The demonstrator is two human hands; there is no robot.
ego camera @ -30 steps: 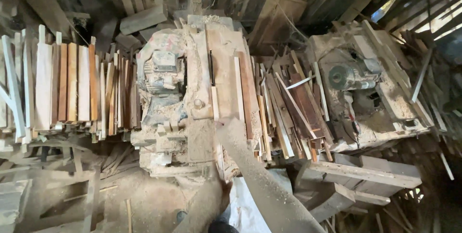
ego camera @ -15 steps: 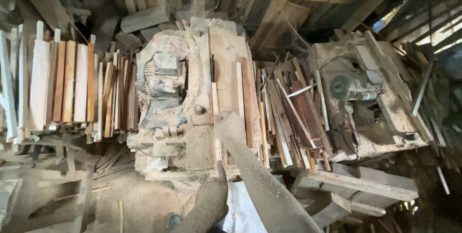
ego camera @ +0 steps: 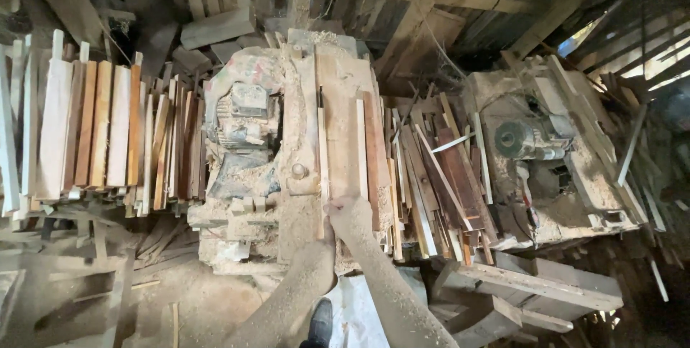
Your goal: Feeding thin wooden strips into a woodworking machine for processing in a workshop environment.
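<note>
A narrow pale wood strip (ego camera: 322, 154) lies lengthwise on the sawdust-covered saw table (ego camera: 341, 82), running away from me. My right hand (ego camera: 347, 213), dusted with sawdust, grips the strip near its close end. Just below and to the left, my left hand (ego camera: 320, 247) holds the strip's near tip, thumb up against it. A second pale strip (ego camera: 361, 147) and a reddish board (ego camera: 374, 154) lie on the table to the right of the held strip.
A dusty electric motor (ego camera: 244, 121) sits left of the table. Stacked planks (ego camera: 93, 125) fill the left side. A pile of offcuts (ego camera: 435, 168) lies to the right, then a second machine (ego camera: 528, 139). A white sack (ego camera: 359, 305) and my shoe (ego camera: 320, 319) are below.
My left hand rose from low beside my leg up to the strip's near end. My right hand stayed on the strip, which now reaches farther along the table.
</note>
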